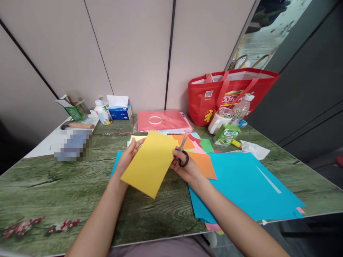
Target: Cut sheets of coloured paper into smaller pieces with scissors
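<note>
Both hands are raised over the worktop [150, 221] near the middle of the frame, with a yellow sheet [152, 162] held between them. The left hand [128, 157] pinches the sheet's left side, thumb and fingers closed near its upper part. The right hand [187, 167] is closed at the right edge and also carries scissors [185, 153], whose blades point up, slightly apart, beside the paper, while a black handle ring shows against the hand. The sheet is tilted, its lowest corner hanging toward the bottom of the frame. Behind and right of it lie orange paper [206, 166] and other coloured pieces, overlapping. Large blue sheets [235, 185] spread across the lower right, with a thin white sliver [268, 180] on top. At the centre, further back, a white ring [154, 120] rests on a red paper pack [171, 121]. At upper right stands a red bag [200, 103], with a clear bottle [242, 107], a white container [218, 123] and a green carton [227, 135] in front; a crumpled white tissue [254, 150] lies near the carton. At left are a green box [77, 112] with open flaps, a white bottle [103, 113], a blue tissue box [122, 112] and a wooden-handled hammer [80, 125]. Just below the hammer, a pixelated patch [73, 144] hides whatever is there.
</note>
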`<state>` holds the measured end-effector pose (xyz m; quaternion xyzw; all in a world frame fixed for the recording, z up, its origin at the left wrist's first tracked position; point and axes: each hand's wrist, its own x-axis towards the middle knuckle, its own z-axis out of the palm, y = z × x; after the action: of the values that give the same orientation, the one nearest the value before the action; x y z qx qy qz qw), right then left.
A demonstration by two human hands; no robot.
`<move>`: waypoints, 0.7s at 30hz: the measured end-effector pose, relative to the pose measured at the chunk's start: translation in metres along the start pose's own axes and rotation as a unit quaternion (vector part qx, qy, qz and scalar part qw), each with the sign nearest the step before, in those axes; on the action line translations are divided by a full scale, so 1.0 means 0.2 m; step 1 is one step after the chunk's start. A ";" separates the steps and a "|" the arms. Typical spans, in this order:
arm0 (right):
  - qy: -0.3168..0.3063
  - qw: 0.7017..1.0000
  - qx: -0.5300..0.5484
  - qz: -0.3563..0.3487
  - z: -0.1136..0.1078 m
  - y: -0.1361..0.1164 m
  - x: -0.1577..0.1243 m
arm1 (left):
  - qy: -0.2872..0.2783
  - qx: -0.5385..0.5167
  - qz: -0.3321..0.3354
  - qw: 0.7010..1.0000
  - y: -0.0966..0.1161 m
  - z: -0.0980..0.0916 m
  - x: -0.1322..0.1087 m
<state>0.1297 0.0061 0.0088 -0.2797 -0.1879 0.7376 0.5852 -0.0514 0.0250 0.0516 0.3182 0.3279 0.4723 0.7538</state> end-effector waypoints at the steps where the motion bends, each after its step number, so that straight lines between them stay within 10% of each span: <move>1: 0.018 0.999 0.034 0.001 0.00 0.00 0.00 | 0.006 0.009 0.025 1.000 -0.02 0.00 0.01; 5: 0.081 0.987 0.134 -0.017 0.00 -0.01 0.03 | 0.036 0.147 0.112 0.982 -0.15 0.02 0.02; 10: 0.087 0.983 0.145 -0.067 -0.01 -0.01 0.04 | -0.089 0.418 0.195 0.883 -0.31 0.10 -0.01; 16: 0.037 0.993 -0.024 -0.106 0.02 0.03 -0.01 | 0.195 0.198 0.229 0.933 -0.33 0.11 0.02; 21: -0.065 0.952 -0.273 -0.121 0.07 0.08 -0.07 | 0.178 -0.024 0.256 0.950 -0.25 0.12 0.06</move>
<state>0.1118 -0.0107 0.0131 -0.3556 -0.4519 0.5982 0.5581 -0.0032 0.0138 0.0244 0.2838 0.3527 0.7064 0.5442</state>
